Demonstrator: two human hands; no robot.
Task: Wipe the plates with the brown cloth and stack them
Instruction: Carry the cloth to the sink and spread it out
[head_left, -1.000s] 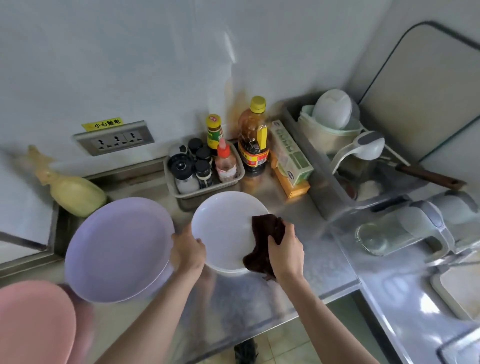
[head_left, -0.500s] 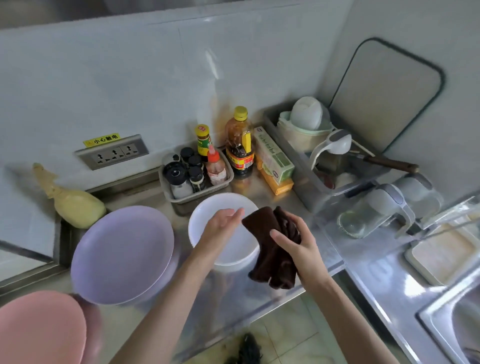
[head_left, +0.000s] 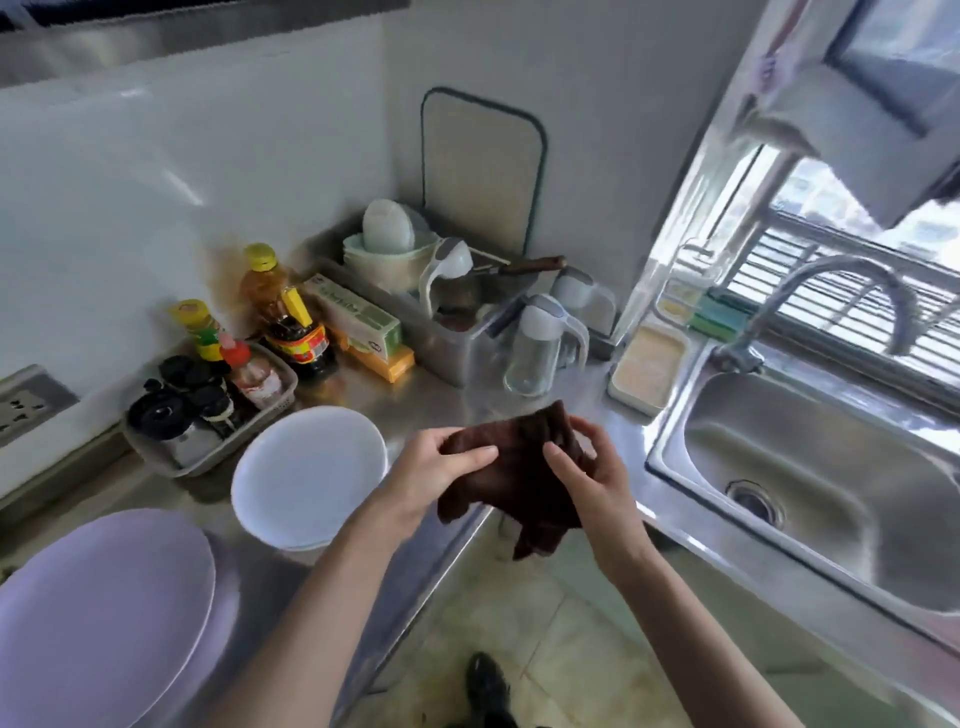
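Both hands hold the brown cloth (head_left: 519, 483) up in the air, just past the near edge of the steel worktop (head_left: 431, 410): the left hand (head_left: 436, 467) pinches its left top corner, the right hand (head_left: 592, 473) grips its right side, and the rest hangs loose. The white plate (head_left: 306, 478) lies on the worktop just left of the hands. The lilac plate (head_left: 104, 613) lies nearer and further left. The sink (head_left: 810, 467) is on the right.

White tiled wall (head_left: 208, 156), steel countertop (head_left: 431, 400), sink (head_left: 810, 467), barred window (head_left: 857, 260), daylight
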